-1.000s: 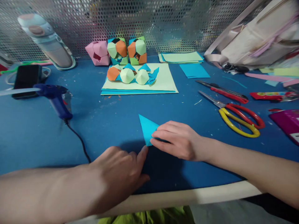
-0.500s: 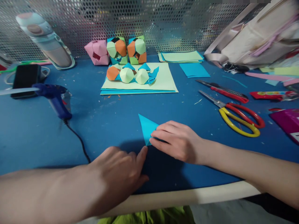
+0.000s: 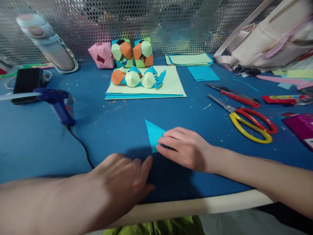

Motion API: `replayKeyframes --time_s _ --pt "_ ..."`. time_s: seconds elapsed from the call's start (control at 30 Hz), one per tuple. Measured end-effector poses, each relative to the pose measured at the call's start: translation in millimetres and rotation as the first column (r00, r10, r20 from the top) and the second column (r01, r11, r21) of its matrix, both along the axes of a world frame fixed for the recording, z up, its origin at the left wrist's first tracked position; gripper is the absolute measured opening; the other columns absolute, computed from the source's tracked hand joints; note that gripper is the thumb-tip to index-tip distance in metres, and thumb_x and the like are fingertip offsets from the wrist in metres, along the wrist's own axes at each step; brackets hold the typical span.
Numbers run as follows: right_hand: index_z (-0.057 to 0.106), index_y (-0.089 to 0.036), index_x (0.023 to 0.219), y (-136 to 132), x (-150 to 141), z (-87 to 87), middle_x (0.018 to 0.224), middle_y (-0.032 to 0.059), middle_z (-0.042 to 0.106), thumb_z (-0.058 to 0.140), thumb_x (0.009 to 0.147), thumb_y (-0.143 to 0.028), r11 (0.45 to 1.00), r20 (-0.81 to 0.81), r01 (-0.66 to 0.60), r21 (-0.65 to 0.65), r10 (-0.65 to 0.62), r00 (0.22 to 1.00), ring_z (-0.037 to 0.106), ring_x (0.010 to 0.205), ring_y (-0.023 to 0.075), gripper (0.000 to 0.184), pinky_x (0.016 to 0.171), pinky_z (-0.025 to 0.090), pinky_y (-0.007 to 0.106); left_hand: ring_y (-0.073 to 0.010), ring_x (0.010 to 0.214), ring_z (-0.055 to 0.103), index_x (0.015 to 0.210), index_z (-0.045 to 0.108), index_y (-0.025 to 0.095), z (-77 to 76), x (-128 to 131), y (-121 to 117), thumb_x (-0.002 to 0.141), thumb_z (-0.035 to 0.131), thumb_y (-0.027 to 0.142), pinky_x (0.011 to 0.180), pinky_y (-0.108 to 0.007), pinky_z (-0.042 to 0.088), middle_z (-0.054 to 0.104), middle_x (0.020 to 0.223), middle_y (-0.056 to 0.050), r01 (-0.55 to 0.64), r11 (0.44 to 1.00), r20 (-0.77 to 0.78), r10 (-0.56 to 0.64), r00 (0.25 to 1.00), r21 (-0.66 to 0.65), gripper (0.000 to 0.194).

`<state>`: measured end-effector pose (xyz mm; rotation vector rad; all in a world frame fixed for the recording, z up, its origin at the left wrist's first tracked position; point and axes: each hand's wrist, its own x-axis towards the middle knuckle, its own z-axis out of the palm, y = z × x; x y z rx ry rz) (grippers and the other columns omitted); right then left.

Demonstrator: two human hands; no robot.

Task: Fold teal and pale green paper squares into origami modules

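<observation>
Left of the red-and-yellow-handled metal scissors [image 3: 235, 112], a bright-blue paper triangle [image 3: 154, 135] lies partly under the right hand [image 3: 182, 146], whose grip is hidden; farther left, the left hand [image 3: 122, 178] is part-spread, visibly holding nothing.

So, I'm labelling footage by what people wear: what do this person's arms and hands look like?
The left hand and right hand are ungloved, with no rings visible. The left forearm and right forearm show no sleeves, watches or bracelets. Bright yellow-green creased fabric at the bottom edge looks like clothing.
</observation>
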<state>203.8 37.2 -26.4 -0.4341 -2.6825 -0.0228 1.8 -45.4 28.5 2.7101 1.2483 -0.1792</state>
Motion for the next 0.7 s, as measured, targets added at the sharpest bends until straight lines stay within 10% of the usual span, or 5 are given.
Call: replayKeyframes --time_s 0.37,0.7 --pt "0.066 -0.017 0.080 0.0 -0.6 1.4 0.077 0.0050 0.064 0.040 0.095 -0.019 1.000 -0.002 -0.018 0.012 0.018 1.000 0.053 0.079 0.0155 0.031 0.069 0.038 0.029 -0.0234 0.064 0.069 0.134 0.041 0.012 0.5 12.2 11.6 0.089 0.047 0.039 0.051 -0.028 0.044 0.072 0.080 -0.009 -0.072 0.975 -0.252 0.017 0.968 -0.209 0.053" --pt "0.065 -0.016 0.083 0.3 0.7 1.8 0.080 0.0069 0.063 0.038 0.096 -0.022 0.999 0.026 0.035 -0.033 -0.034 0.999 0.054 0.078 0.0157 0.030 0.069 0.040 0.029 -0.0196 0.063 0.068 0.119 0.055 0.016 1.4 7.7 23.6 0.089 0.043 0.041 0.054 -0.026 0.045 0.073 0.076 -0.007 -0.073 0.974 -0.064 0.061 0.996 -0.215 0.040"
